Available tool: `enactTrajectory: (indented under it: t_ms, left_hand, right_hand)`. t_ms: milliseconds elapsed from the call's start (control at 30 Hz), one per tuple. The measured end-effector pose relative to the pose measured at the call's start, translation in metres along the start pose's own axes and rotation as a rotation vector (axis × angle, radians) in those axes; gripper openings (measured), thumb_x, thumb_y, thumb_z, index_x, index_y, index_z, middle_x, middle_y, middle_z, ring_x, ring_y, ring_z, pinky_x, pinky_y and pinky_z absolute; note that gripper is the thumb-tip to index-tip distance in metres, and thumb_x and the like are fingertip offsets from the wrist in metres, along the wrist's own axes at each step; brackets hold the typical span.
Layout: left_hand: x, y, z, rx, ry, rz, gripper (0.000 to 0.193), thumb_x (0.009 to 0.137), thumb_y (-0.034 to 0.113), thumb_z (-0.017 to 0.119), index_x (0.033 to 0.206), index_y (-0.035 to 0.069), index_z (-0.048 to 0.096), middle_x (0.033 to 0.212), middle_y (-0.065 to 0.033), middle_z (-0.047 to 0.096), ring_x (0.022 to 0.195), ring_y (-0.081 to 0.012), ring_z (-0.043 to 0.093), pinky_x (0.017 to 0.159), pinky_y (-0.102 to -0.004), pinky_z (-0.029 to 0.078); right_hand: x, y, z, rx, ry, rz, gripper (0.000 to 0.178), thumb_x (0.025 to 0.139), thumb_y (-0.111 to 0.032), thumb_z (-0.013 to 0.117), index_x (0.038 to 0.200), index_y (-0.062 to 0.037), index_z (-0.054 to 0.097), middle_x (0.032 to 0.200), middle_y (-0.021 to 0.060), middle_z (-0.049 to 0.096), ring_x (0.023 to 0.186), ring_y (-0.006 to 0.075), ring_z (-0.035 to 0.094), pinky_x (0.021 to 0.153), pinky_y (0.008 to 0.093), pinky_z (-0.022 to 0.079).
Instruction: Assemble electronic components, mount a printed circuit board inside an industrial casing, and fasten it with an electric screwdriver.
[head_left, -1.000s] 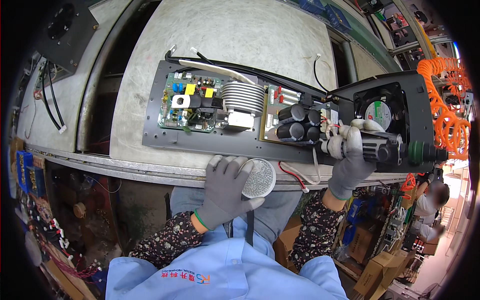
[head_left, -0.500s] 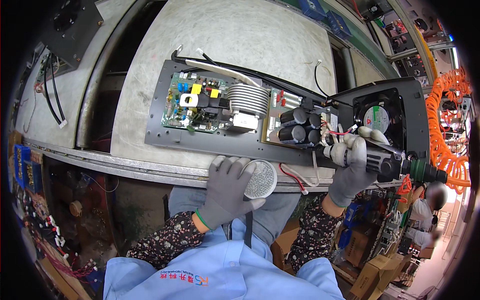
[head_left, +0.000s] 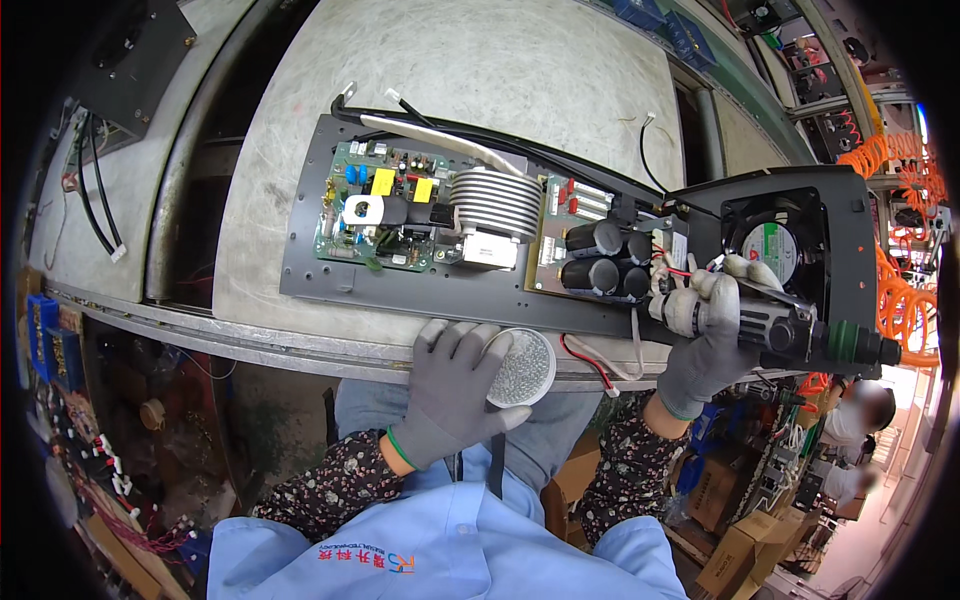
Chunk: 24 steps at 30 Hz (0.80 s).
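My gloved left hand is closed on the side of a round white dish filled with small metal pieces, too small to tell exactly. It holds the dish at the bench's front edge. In my gloved right hand is a black and grey air screwdriver, lying sideways with its nose toward the left. The tool is over the front right part of a dark metal chassis. On that chassis are a green circuit board, a ribbed coil, black capacitors and a fan.
A red and white cable hangs over the bench edge. At the far left stands another dark chassis with black cables. An orange coiled hose hangs at the right. Cardboard boxes stand lower right, with people beyond.
The whole view has shifted slightly. The orange hose at the right has swung and hangs differently. Both hands keep their hold on the dish and the air screwdriver.
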<state>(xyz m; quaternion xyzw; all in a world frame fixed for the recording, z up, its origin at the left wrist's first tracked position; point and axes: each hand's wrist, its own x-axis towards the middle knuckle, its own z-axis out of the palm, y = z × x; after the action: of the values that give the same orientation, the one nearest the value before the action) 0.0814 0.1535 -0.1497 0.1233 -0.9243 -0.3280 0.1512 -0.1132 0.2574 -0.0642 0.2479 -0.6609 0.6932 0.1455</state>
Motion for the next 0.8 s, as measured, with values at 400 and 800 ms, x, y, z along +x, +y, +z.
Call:
enactTrajectory:
  t_ms: [400,800]
  left_hand:
    - [-0.002,0.0,0.005,0.042,0.032,0.011,0.076,0.061,0.053,0.073,0.118,0.006,0.053,0.112,-0.0104,0.051,0.102,-0.0296,0.046,0.097,-0.0481,0.028]
    - [-0.001,0.001,0.006,-0.014,0.08,0.048,0.073,0.06,0.046,0.074,0.116,0.004,0.053,0.112,-0.0117,0.051,0.103,-0.029,0.047,0.099,-0.0479,0.029]
  right_hand:
    - [-0.007,-0.001,0.0,0.111,-0.03,0.129,0.033,0.079,-0.001,0.062,0.11,0.0023,0.051,0.094,0.0119,0.059,0.065,0.0153,0.057,0.047,0.0304,0.048]
    - [0.004,0.007,0.005,0.169,0.003,0.126,0.033,0.076,0.009,0.059,0.107,-0.0004,0.05,0.081,0.0121,0.058,0.045,0.0122,0.047,0.033,0.0255,0.037]
